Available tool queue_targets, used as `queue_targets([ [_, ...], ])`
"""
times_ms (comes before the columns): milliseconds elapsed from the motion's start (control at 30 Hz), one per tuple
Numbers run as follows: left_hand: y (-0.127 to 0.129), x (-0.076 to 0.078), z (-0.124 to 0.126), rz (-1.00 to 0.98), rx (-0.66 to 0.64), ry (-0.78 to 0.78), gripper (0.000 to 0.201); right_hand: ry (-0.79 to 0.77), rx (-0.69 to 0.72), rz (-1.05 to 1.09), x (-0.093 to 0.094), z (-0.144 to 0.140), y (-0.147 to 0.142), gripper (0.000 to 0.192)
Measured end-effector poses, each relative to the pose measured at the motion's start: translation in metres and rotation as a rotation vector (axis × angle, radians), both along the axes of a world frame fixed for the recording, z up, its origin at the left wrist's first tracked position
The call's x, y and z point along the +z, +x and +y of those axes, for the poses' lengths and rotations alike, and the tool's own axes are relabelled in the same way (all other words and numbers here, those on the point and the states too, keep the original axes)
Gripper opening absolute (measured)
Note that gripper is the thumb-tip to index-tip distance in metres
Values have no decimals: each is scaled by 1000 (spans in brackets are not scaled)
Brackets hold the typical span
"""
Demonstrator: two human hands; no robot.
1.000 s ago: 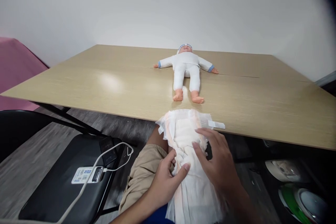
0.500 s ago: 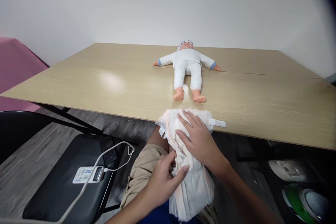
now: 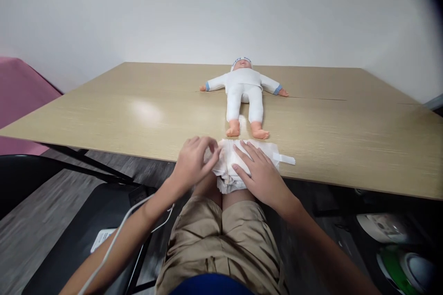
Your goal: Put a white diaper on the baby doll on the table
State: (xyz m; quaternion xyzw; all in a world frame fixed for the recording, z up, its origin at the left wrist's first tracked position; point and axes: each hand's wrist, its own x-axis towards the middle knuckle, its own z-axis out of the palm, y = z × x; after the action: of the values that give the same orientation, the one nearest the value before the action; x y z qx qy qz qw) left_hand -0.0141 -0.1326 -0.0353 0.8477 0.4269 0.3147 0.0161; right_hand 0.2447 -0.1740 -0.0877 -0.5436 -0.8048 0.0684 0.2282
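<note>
A white diaper (image 3: 228,161) lies bunched at the near edge of the wooden table (image 3: 138,115), part of it hanging over the edge. My left hand (image 3: 192,161) pinches its left side with curled fingers. My right hand (image 3: 259,173) lies flat on the diaper's middle and right part, fingers spread. One white tab of the diaper (image 3: 286,159) sticks out to the right on the tabletop. A baby doll in white clothes (image 3: 244,94) lies on its back farther along the table, its feet pointing at the diaper.
My knees in tan shorts (image 3: 221,239) are under the table edge. A black chair (image 3: 65,221) with a device and a white cable (image 3: 114,244) stands at the left. Pink fabric (image 3: 20,97) is at the far left. Round objects (image 3: 398,249) lie on the floor at the right.
The diaper moved from my lap up onto the table's edge. My left hand rose from my lap to the diaper's left side. My right hand stayed pressed on it.
</note>
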Motion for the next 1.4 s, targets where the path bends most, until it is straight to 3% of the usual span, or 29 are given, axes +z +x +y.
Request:
queue_targets([
  [100, 10, 6, 64, 125, -2, 76, 23, 0, 0, -4, -1, 2, 3, 66],
  [233, 35, 5, 128, 361, -15, 88, 69, 0, 17, -44, -3, 7, 11, 67],
  [333, 58, 7, 150, 538, -68, 140, 96, 0, 22, -66, -2, 11, 16, 67],
  [400, 70, 13, 159, 638, -173, 183, 107, -18, 19, -73, 0, 12, 17, 68],
  [533, 88, 25, 174, 802, -486, 262, 116, -43, 13, -63, 2, 11, 18, 67],
  [633, 96, 31, 185, 838, -613, 259, 112, -38, 18, -56, 0, 11, 18, 67],
  [800, 106, 31, 193, 717, -733, 258, 45, -94, 50, -91, 1, 17, 21, 70],
  [867, 108, 30, 195, 646, -755, 247, 31, -141, 64, -97, 4, 22, 24, 71],
  [1000, 110, 41, 202, 433, -815, 150, 32, -215, 77, -86, 10, 37, 32, 72],
  [1133, 114, 73, 216, 97, -913, -12, 32, -194, 70, -92, 5, 65, 37, 72],
  [1267, 116, 109, 233, -94, -903, -131, 37, -136, 18, -136, -5, 116, 39, 72],
  [1400, 112, 129, 245, -217, -888, -206, 42, -137, 5, -150, -6, 181, 44, 73],
])
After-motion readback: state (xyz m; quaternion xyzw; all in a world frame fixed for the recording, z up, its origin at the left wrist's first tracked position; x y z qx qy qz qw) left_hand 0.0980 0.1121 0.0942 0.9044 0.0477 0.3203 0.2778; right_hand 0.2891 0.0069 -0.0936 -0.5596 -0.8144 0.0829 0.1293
